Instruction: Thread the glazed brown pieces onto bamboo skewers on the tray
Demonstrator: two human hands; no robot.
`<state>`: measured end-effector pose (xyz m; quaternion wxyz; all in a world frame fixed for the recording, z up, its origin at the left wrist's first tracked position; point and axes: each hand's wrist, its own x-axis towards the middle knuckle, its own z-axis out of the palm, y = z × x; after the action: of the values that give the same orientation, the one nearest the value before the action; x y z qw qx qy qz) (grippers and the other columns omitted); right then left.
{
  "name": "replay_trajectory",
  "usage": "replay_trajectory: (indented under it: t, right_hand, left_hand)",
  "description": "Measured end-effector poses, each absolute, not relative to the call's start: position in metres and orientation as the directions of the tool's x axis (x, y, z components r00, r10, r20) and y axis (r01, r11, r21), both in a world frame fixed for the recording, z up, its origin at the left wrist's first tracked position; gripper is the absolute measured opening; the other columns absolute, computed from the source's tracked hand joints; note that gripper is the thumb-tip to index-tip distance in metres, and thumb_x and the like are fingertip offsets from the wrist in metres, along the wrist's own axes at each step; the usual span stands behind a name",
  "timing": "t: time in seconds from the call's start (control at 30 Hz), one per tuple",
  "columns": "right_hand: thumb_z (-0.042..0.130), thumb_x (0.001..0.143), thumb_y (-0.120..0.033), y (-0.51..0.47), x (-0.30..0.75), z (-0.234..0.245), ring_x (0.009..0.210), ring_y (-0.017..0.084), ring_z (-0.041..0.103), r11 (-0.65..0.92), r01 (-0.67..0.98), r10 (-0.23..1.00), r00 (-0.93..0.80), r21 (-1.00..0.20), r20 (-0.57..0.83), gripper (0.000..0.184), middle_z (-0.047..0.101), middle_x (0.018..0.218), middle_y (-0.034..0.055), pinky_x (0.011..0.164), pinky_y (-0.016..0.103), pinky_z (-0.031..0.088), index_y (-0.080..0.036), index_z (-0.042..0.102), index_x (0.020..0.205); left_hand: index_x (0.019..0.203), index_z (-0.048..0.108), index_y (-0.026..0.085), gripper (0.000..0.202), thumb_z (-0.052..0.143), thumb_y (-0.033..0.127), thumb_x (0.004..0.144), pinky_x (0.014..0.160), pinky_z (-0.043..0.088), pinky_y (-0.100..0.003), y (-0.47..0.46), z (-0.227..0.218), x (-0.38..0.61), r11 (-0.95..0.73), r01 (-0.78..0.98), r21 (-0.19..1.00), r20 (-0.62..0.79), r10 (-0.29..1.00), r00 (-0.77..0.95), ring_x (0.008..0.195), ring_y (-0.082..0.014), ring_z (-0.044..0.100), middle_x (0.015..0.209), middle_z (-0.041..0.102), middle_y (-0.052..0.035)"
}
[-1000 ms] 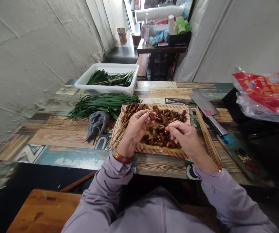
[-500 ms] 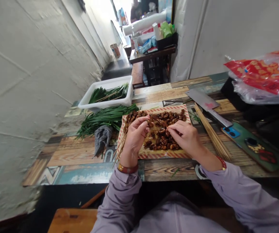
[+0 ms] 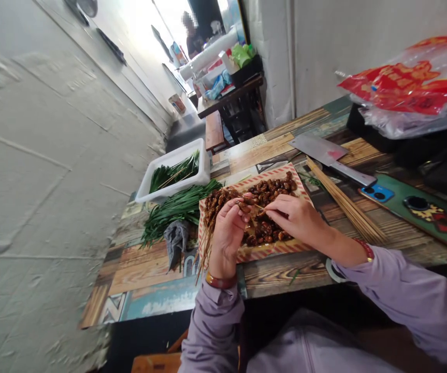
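Observation:
My left hand (image 3: pixel 226 230) is closed, its fingertips pinching a brown, sauce-coated food piece (image 3: pixel 243 207). Opposite it, my right hand (image 3: pixel 299 215) pinches a thin wooden skewer (image 3: pixel 259 207), whose tip points at that piece; whether it has gone in I cannot make out. Both hands hover over a tray with a red-and-white striped rim (image 3: pixel 291 248). Glossy brown pieces (image 3: pixel 272 191), too small to name, lie in the tray. Along its left side are loaded skewers (image 3: pixel 204 243), their sticks jutting toward me, partly hidden by my left hand.
Right of the tray lie bare skewers (image 3: pixel 343 202), a cleaver (image 3: pixel 320 147) and a green-cased phone (image 3: pixel 417 210). Green leafy stalks (image 3: pixel 180 207), a grey cloth (image 3: pixel 175 241) and a white bin (image 3: pixel 205 173) stand left. Farther back are a cluttered table (image 3: pixel 231 96) and a person (image 3: pixel 194 41).
The view has tilted and shifted. My right hand's skewer now shows between the hands, pointing at the piece in my left hand, which stays pinched.

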<state>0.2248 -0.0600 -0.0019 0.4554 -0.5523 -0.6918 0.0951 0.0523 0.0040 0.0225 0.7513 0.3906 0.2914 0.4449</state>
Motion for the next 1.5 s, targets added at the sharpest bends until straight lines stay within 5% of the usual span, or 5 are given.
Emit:
replay_trajectory:
  t: [0.67,0.93,1.1,1.5]
  right_hand:
    - [0.054,0.090,-0.016,-0.060,0.224,-0.004,0.075,0.015,0.062,0.410,0.669,0.818,0.032,-0.620,0.575,0.015,0.065,0.078,0.0030,0.070,0.027,0.046,-0.019,0.066,0.081]
    - [0.054,0.089,-0.018,-0.059,0.228,-0.006,0.075,0.015,0.062,0.418,0.672,0.826,-0.002,-0.611,0.563,0.015,0.066,0.078,0.0026,0.071,0.028,0.046,-0.021,0.067,0.082]
    - [0.053,0.090,-0.019,-0.060,0.228,-0.007,0.075,0.015,0.063,0.439,0.666,0.833,-0.050,-0.603,0.550,0.016,0.066,0.078,0.0033,0.070,0.028,0.047,-0.020,0.068,0.083]
    - [0.052,0.091,-0.019,-0.060,0.228,-0.009,0.075,0.015,0.062,0.439,0.681,0.835,-0.069,-0.586,0.546,0.020,0.066,0.078,0.0041,0.070,0.027,0.046,-0.020,0.069,0.081]
  left_hand:
    - [0.086,0.070,0.016,0.018,0.076,0.023,0.071,0.061,0.045,-0.020,-0.003,0.020,0.059,0.304,-0.372,0.877,-0.108,0.880,0.463,0.078,-0.0122,0.065,0.107,0.069,-0.0075]
    - [0.089,0.071,0.019,0.019,0.076,0.022,0.070,0.059,0.043,-0.017,0.019,0.019,0.034,0.185,-0.450,0.874,-0.068,0.962,0.263,0.082,-0.0100,0.064,0.107,0.068,-0.0042]
    - [0.088,0.070,0.019,0.016,0.074,0.023,0.073,0.058,0.043,-0.017,0.022,0.019,0.029,0.175,-0.434,0.884,-0.051,0.958,0.283,0.080,-0.0074,0.062,0.117,0.066,-0.0046]
    - [0.084,0.070,0.017,0.016,0.075,0.021,0.069,0.058,0.042,-0.019,0.021,0.018,0.033,0.189,-0.431,0.882,-0.066,0.956,0.286,0.073,-0.0077,0.060,0.101,0.069,-0.0039]
